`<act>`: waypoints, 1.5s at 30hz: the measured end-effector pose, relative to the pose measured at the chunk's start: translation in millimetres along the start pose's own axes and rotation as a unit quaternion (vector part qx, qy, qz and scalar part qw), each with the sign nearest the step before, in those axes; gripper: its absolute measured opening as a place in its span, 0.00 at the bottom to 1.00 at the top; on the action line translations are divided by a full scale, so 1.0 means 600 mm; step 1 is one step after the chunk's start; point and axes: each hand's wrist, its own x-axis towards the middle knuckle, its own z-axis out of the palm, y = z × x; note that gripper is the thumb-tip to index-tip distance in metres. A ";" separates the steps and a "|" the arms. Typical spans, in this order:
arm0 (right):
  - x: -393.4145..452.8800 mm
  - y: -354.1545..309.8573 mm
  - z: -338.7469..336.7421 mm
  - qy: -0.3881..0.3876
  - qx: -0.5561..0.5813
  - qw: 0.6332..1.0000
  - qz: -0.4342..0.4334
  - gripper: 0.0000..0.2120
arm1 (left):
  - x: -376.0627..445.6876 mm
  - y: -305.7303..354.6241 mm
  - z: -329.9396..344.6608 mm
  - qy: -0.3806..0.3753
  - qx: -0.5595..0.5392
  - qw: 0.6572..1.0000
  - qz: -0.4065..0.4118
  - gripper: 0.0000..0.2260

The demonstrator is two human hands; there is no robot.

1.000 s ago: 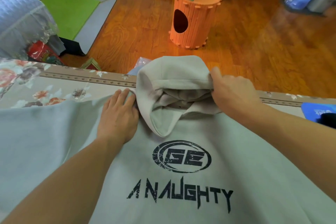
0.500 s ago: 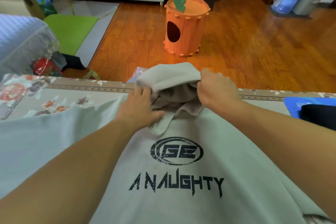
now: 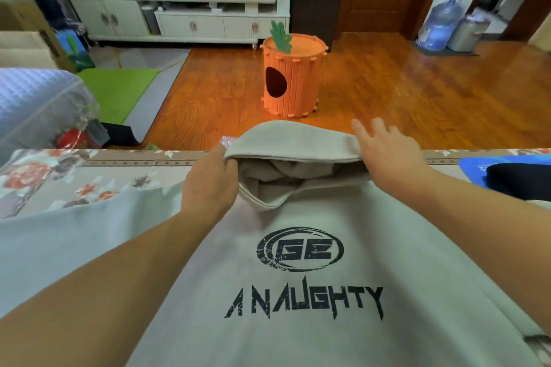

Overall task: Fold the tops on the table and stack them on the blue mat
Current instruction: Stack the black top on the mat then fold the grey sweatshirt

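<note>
Gripping the hoodie (image 3: pixel 298 292) hood's left edge, the left hand (image 3: pixel 208 185) clenches; right hand (image 3: pixel 384 152) fingers lie spread on its right edge.

1. Grey hoodie (image 3: pixel 313 337) lies spread front-up on the table, black "GE A NAUGHTY" print showing, hood (image 3: pixel 292 140) at the far edge.
2. Blue mat (image 3: pixel 477 164) sits at right, a dark folded top (image 3: pixel 520 180) on it.

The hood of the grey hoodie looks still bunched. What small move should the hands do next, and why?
Probably pull the hood flat and smooth it. The left hand grips its left edge, the right hand rests open on its right side, and the lining inside is crumpled, so the grey hoodie is not ready for folding.
</note>
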 end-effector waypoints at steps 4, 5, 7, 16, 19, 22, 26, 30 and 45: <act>-0.019 -0.041 0.010 0.051 -0.016 0.993 -0.108 0.36 | -0.031 0.028 -0.013 0.019 -0.074 0.996 0.039 0.12; -0.025 -0.050 0.009 0.068 0.000 0.991 -0.117 0.27 | -0.041 0.032 -0.014 0.022 -0.086 0.994 0.058 0.12; -0.038 -0.063 -0.006 0.097 0.048 0.989 -0.099 0.07 | -0.063 0.043 -0.016 0.032 -0.094 0.990 0.102 0.11; -0.126 0.016 -0.147 0.122 0.153 0.980 0.032 0.04 | -0.121 0.089 -0.106 0.068 0.244 0.952 0.169 0.07; -0.199 0.017 -0.129 0.223 0.134 0.964 -0.049 0.07 | -0.181 0.109 -0.099 0.055 0.238 0.960 0.138 0.13; -0.251 0.029 -0.097 0.234 0.125 0.962 -0.072 0.15 | -0.210 0.102 -0.080 0.032 0.178 0.982 0.043 0.14; -0.296 0.026 -0.042 0.138 0.143 0.974 -0.107 0.24 | -0.256 0.077 -0.046 -0.065 0.242 0.968 0.023 0.23; -0.344 0.008 -0.020 0.073 0.138 0.974 -0.161 0.28 | -0.303 0.042 -0.022 -0.145 0.283 0.947 0.036 0.26; -0.204 -0.012 -0.017 -0.111 0.341 0.927 -0.107 0.33 | -0.208 0.047 -0.002 -0.161 -0.091 0.980 -0.071 0.30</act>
